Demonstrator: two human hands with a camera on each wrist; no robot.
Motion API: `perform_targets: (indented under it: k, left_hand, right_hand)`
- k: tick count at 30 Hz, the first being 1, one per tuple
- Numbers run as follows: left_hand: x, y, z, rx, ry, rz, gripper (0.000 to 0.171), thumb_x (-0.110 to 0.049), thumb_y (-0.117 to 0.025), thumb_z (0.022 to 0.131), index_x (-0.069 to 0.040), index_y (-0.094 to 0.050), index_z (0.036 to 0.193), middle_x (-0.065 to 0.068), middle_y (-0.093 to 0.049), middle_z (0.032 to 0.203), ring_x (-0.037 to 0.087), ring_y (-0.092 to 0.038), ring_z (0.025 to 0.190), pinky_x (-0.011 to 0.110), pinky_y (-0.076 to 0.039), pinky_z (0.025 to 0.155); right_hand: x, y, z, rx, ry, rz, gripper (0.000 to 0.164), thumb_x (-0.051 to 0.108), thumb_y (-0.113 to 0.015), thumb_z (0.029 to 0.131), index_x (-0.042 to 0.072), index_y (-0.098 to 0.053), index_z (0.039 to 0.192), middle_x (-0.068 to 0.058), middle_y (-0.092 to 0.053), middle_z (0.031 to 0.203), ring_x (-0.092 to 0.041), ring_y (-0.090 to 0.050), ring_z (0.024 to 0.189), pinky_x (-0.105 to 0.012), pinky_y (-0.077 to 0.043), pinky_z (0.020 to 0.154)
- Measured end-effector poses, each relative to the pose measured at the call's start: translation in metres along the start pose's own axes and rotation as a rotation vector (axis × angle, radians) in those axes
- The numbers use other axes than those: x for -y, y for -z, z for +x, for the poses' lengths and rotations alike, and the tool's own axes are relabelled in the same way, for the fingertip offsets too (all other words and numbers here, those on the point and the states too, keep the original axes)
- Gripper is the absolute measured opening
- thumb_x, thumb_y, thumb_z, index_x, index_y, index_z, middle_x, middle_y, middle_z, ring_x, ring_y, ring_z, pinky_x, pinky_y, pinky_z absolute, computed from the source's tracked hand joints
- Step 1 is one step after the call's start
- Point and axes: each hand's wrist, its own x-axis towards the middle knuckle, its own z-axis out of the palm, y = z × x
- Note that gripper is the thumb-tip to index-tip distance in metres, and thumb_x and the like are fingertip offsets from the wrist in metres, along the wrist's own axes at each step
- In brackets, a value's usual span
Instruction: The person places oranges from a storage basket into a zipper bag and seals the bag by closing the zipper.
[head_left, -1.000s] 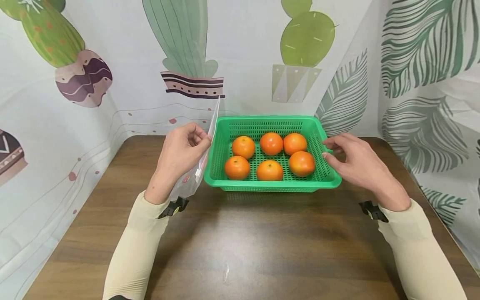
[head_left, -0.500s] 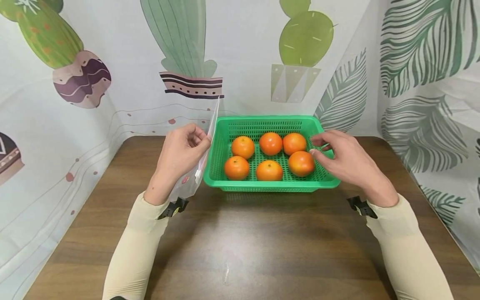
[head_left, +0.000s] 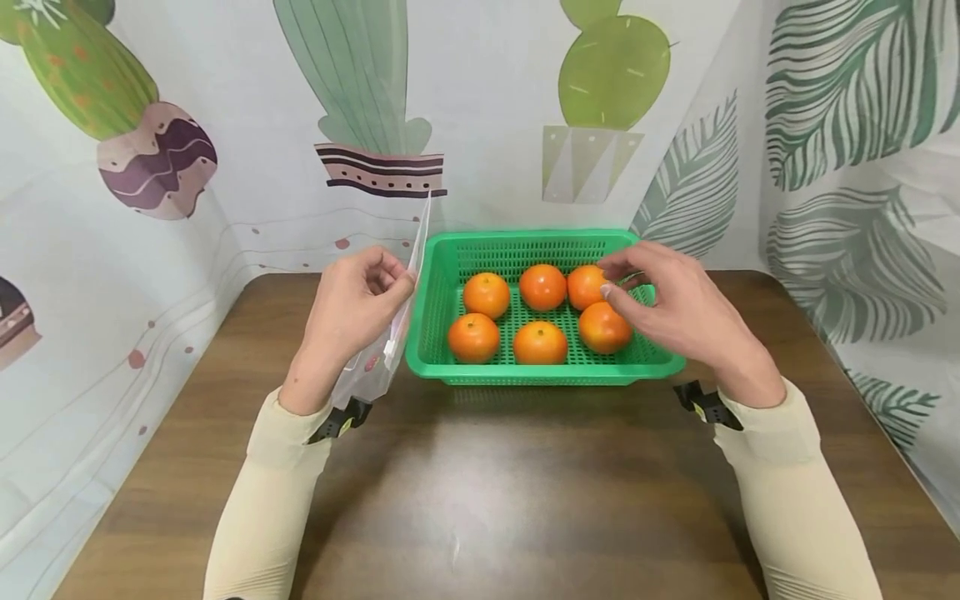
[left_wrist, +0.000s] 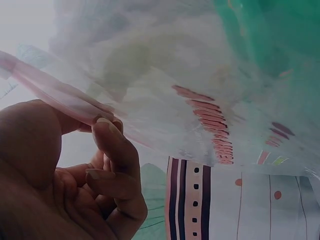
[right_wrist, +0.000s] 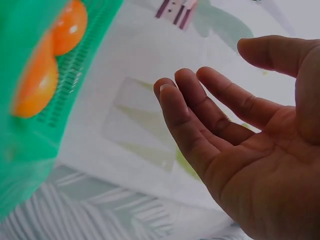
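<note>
My left hand [head_left: 351, 304] pinches the edge of a clear plastic slider bag [head_left: 373, 368] between thumb and forefinger. Thin and upright, the bag hangs along the left side of a green plastic basket [head_left: 540, 372]. In the left wrist view, red lettering shows on the bag [left_wrist: 165, 65] beyond the pinching fingers [left_wrist: 116, 142]. Several oranges lie in the basket, among them a front right orange [head_left: 604, 328] and a back right orange [head_left: 587, 287]. Above these two hovers my right hand [head_left: 675, 304], fingers spread and apart from the thumb, holding nothing, as the right wrist view confirms.
Under the basket is a brown wooden table [head_left: 480, 492]. A cloth backdrop [head_left: 495, 100] printed with cacti and leaves hangs close behind the basket and along both sides.
My right hand has moved left from the basket's right rim to above the right-hand oranges. The left hand keeps its pinch on the bag and has barely shifted.
</note>
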Motion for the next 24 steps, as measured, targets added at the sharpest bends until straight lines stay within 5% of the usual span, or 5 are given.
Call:
perform_targets:
  k: [18,24]
  left_hand:
    - [0.0,-0.004,0.001,0.02,-0.019,-0.001,0.013,-0.018,-0.067,0.097,-0.011,-0.069,0.087,0.002,-0.066,0.068,0.021,-0.058,0.063,0.029,-0.043,0.058]
    - [-0.001,-0.005,0.0,0.018,-0.021,0.007,0.013,-0.019,-0.068,0.097,-0.011,-0.068,0.087,0.002,-0.065,0.068,0.02,-0.058,0.063,0.029,-0.043,0.059]
  right_hand:
    - [0.056,-0.028,0.033,-0.04,0.127,0.248,0.023,0.008,-0.07,0.1,0.003,-0.072,0.122,-0.001,-0.076,0.105,-0.013,-0.071,0.094,-0.034,-0.059,0.089]
    - [0.073,-0.033,0.039,-0.036,0.083,0.328,0.022,0.013,-0.068,0.101,0.006,-0.072,0.122,0.0,-0.075,0.106,-0.012,-0.071,0.094,-0.028,-0.058,0.09]
